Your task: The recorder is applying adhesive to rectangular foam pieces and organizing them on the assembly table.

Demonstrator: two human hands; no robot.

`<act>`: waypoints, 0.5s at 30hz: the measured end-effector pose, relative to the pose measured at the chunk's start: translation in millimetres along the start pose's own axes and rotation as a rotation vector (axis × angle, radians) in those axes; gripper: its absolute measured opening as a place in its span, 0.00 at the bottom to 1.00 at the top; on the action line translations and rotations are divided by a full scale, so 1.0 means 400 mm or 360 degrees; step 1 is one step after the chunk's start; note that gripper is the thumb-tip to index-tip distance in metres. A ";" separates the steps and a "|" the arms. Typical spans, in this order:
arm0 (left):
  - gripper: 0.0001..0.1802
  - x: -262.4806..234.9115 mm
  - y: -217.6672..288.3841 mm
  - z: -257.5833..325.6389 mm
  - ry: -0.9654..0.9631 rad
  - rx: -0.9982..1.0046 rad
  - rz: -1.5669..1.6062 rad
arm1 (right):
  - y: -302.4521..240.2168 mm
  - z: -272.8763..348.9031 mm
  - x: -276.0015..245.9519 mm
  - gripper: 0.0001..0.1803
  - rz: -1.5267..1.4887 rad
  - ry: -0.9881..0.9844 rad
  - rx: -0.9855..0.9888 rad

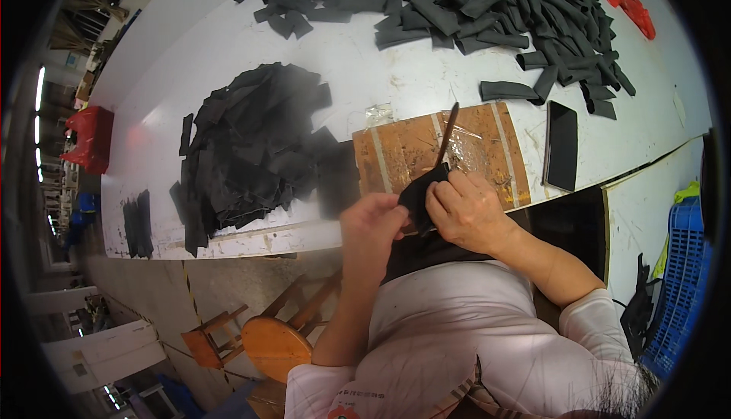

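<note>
Close to my body, a small piece of black fabric point(421, 194) is between my two hands. My left hand point(369, 223) pinches its left edge with thumb and fingertips. Curled fingers of my right hand point(466, 207) grip the right side. From the cloth's upper end a thin dark rod point(449, 131) sticks out, slanting up and away over a worn brown board point(403, 152) with strips of clear tape. Whether the rod is fixed to the board is hidden by the cloth and my hands.
A loose heap of flat black fabric pieces point(255, 149) lies on the white table point(175, 61) to the left. Many dark tube-like pieces point(487, 8) are piled at the far side. A phone point(561, 145) is right of the board; a blue crate point(678, 274) stands lower right, wooden stools point(278, 347) lower left.
</note>
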State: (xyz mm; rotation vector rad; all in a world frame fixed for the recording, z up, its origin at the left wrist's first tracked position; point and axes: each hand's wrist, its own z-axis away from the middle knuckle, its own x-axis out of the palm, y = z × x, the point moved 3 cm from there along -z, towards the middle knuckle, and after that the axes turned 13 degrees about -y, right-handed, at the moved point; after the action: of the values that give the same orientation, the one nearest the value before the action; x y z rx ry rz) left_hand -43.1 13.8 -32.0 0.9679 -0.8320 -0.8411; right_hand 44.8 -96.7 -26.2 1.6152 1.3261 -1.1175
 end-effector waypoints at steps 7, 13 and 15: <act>0.06 -0.017 -0.022 -0.010 0.0080 0.0060 -0.0181 | 0.003 0.001 0.004 0.04 0.0022 -0.0027 -0.0089; 0.06 -0.007 -0.028 -0.005 0.0102 -0.0009 0.0037 | -0.001 0.007 0.006 0.12 0.0012 -0.0188 -0.0066; 0.06 -0.002 -0.028 -0.003 0.0089 -0.0022 0.0020 | -0.001 0.008 0.009 0.04 0.0061 -0.0045 -0.0123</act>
State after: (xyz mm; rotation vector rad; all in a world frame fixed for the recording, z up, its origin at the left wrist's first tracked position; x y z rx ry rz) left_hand -44.9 11.4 -42.7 0.9692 -0.7823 -0.8046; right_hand 44.1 -98.3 -30.6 1.5567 1.2994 -1.0498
